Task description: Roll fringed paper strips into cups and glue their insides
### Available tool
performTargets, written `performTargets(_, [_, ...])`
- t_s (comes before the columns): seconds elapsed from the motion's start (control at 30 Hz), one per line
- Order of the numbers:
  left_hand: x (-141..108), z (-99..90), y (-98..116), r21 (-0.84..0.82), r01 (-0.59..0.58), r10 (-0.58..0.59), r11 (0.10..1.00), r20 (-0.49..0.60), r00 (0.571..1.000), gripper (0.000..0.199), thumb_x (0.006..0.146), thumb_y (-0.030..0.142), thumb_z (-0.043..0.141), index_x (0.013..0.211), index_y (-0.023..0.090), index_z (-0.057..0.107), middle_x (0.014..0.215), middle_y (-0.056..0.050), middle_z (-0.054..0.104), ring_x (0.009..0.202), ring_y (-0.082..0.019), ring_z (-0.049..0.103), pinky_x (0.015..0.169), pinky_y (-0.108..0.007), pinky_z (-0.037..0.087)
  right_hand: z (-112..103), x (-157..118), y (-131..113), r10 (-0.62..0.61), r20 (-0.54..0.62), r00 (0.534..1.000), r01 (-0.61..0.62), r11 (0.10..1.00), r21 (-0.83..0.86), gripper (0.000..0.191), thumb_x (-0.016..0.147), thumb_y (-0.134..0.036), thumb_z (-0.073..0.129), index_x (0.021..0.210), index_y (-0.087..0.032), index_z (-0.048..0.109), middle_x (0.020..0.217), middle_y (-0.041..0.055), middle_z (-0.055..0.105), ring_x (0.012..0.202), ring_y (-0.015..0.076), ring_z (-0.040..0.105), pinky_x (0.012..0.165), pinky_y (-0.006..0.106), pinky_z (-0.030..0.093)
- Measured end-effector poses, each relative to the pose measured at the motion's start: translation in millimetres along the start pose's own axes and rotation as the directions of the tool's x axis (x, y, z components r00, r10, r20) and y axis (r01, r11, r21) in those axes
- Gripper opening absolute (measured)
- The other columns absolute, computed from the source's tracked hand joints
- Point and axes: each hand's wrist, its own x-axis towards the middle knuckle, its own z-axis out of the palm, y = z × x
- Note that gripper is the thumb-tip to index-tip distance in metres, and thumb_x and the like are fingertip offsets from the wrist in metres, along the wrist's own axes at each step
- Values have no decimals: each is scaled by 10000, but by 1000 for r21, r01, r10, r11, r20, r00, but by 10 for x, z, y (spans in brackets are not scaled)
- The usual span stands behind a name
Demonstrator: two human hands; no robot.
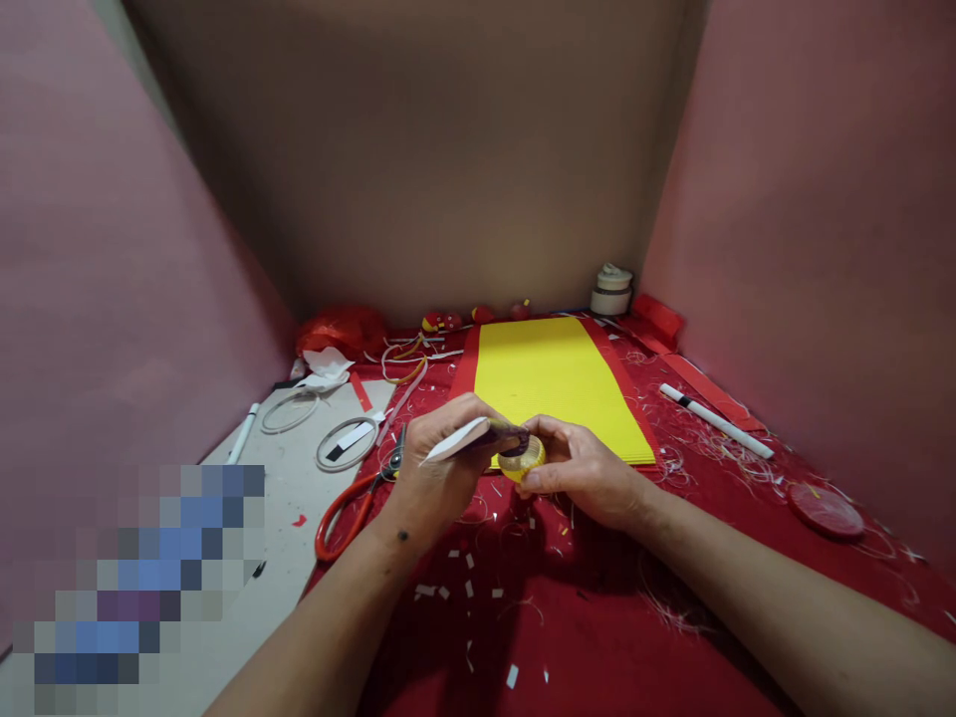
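Note:
My left hand (444, 473) is closed around a slim tool with a white, flattened end (457, 440) and a dark front part; its exact kind I cannot make out. The dark end meets a small, round, ribbed yellow piece (524, 460) with a paler gold upper band. My right hand (590, 470) pinches that piece from the right, thumb below and fingers above. Both hands are raised over the red cloth (583, 617), in front of a stack of yellow sheets (553, 383). Red-handled scissors or cutters (351, 513) lie beside my left wrist, partly hidden by it.
Grey rings (348, 443) and a white tissue (327, 368) lie at left, near a red plastic bag (344, 329). To the right are a white tube (717, 421), a round clear lid (826, 508) and loose threads. A lidded pot (611, 291) stands behind. Pink walls flank the workspace.

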Motion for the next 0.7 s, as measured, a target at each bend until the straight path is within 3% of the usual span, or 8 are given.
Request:
performTargets(0.2, [13,-21,12,1,12,-12,1000,-57,998,108,709,91,618,638,168,644,619,28,615,534,-72,508,522,-183,398,-2,-4,-2,-9,-6,1000,9,999,-35,369,553,-200,772,841,-186,542,786,10,587,671,134,538,629,295,450])
performTargets(0.43, [1,6,27,8,47,-47,999,3,999,89,717,130,618,643,168,651,600,22,614,535,-82,527,504,-187,392,5,0,-2,13,-9,1000,-13,1000,-6,381,547,-205,771,837,-188,525,793,16,583,670,131,528,613,287,458])
performTargets(0.7, [22,-17,19,9,25,-25,1000,-63,998,102,695,111,607,623,178,634,614,32,624,518,-78,500,500,-190,391,7,-12,-28,-1,-7,1000,0,999,-49,363,551,-225,767,831,-193,539,776,8,583,659,135,539,624,294,453])
